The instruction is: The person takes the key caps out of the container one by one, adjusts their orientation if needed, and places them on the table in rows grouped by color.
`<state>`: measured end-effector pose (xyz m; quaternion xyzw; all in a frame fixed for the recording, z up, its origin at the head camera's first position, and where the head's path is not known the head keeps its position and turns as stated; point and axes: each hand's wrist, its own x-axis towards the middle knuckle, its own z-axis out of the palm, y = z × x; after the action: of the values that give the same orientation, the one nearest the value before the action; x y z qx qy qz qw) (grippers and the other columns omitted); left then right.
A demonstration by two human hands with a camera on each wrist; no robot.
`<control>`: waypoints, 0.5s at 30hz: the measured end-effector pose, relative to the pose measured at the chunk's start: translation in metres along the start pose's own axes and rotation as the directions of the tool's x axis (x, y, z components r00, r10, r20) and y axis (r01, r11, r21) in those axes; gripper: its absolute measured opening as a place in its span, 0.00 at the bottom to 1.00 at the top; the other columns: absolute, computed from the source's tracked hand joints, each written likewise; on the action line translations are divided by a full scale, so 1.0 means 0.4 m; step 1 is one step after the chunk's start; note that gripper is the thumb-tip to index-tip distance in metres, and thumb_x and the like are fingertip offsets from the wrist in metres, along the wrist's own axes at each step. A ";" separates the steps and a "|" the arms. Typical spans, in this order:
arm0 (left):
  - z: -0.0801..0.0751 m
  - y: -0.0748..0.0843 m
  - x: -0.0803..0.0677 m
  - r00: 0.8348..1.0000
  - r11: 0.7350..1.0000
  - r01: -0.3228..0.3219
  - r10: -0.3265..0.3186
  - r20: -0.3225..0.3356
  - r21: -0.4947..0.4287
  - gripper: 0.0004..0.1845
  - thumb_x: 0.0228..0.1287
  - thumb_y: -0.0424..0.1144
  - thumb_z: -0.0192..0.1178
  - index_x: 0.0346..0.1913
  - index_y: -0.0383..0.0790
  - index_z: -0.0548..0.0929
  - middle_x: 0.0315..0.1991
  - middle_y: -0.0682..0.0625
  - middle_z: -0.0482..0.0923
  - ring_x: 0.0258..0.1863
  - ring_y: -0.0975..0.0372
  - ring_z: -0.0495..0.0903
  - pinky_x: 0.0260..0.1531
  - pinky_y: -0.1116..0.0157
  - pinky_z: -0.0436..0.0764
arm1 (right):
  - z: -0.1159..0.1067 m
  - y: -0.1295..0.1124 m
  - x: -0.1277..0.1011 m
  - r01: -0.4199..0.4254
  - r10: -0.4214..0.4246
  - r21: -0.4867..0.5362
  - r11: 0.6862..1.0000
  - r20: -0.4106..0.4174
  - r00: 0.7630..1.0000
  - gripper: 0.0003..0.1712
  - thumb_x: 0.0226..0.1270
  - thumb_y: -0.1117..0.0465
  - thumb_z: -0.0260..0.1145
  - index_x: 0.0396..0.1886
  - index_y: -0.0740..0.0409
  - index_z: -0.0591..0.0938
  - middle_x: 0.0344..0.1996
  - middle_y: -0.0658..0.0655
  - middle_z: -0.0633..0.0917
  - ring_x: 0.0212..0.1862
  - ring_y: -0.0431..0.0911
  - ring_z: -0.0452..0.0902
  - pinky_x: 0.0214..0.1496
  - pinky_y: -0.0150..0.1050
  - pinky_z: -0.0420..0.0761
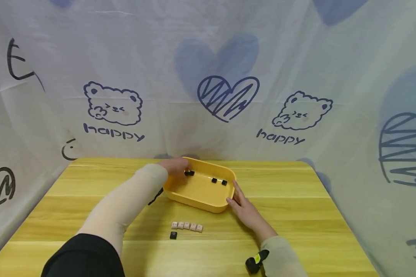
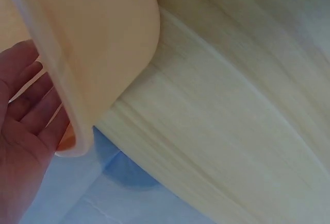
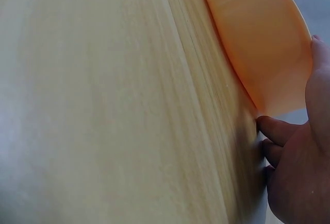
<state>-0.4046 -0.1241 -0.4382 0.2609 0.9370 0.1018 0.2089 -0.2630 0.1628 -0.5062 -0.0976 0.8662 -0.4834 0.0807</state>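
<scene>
A yellow plastic tray (image 1: 197,206) stands on the wooden table, holding several black keycaps (image 1: 214,180). My left hand (image 1: 176,166) reaches over its left rim, fingers down inside beside two black keycaps (image 1: 189,173) at the far left. In the left wrist view its fingertips are hidden behind the tray wall (image 2: 113,33), so I cannot tell whether they pinch a keycap. My right hand (image 1: 244,209) holds the tray's right end, thumb and fingers against the outer wall (image 3: 263,44). In front of the tray lie a row of pale keycaps (image 1: 187,226) and one black keycap (image 1: 173,235).
The yellow wooden table (image 1: 291,215) runs back to a white cloth (image 1: 159,57) printed with bears and hearts. A black strap (image 1: 156,196) shows under my left forearm. A black device with a yellow label (image 1: 255,262) sits at my right wrist.
</scene>
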 end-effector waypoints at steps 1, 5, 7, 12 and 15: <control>0.002 -0.001 -0.001 1.000 1.000 -0.002 0.002 -0.006 0.005 0.14 0.59 0.33 0.68 0.48 0.39 0.84 0.42 0.48 0.80 0.36 0.58 0.73 0.39 0.62 0.75 | 0.001 0.001 0.000 0.001 -0.001 -0.001 1.000 0.002 1.000 0.44 0.73 0.40 0.53 0.79 0.35 0.41 0.71 0.62 0.62 0.72 0.55 0.54 0.72 0.57 0.49; 0.011 -0.006 -0.009 0.998 0.998 -0.050 0.051 -0.034 0.031 0.11 0.58 0.31 0.68 0.44 0.39 0.85 0.39 0.49 0.79 0.35 0.58 0.72 0.40 0.63 0.75 | 0.003 0.002 0.002 0.004 -0.003 -0.007 1.000 0.008 1.000 0.43 0.75 0.42 0.53 0.79 0.35 0.40 0.71 0.62 0.63 0.72 0.55 0.55 0.72 0.56 0.50; 0.015 -0.007 -0.015 0.995 0.996 -0.083 0.085 -0.048 0.042 0.10 0.57 0.30 0.68 0.43 0.39 0.85 0.36 0.51 0.78 0.35 0.59 0.72 0.40 0.64 0.75 | 0.003 0.003 0.003 0.007 -0.007 -0.008 1.000 0.009 1.000 0.43 0.76 0.44 0.53 0.79 0.36 0.40 0.71 0.63 0.63 0.72 0.56 0.56 0.72 0.56 0.51; 0.024 -0.012 -0.021 0.990 0.990 -0.130 0.133 -0.044 0.054 0.14 0.53 0.27 0.69 0.44 0.41 0.85 0.37 0.53 0.79 0.36 0.61 0.74 0.42 0.63 0.77 | 0.001 0.001 0.004 0.013 -0.013 -0.002 1.000 0.009 1.000 0.43 0.75 0.43 0.53 0.79 0.36 0.40 0.71 0.63 0.63 0.71 0.55 0.57 0.72 0.55 0.51; 0.038 -0.018 -0.017 0.987 0.985 -0.154 0.157 -0.040 0.073 0.16 0.51 0.25 0.67 0.44 0.41 0.85 0.37 0.52 0.80 0.37 0.61 0.76 0.42 0.63 0.78 | 0.001 0.003 0.004 0.004 -0.004 -0.004 1.000 0.008 1.000 0.43 0.75 0.43 0.53 0.79 0.36 0.40 0.71 0.63 0.63 0.71 0.55 0.57 0.72 0.54 0.51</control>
<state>-0.3959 -0.1325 -0.4515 0.3381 0.9212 0.0910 0.1696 -0.2647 0.1624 -0.5075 -0.1016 0.8666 -0.4815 0.0830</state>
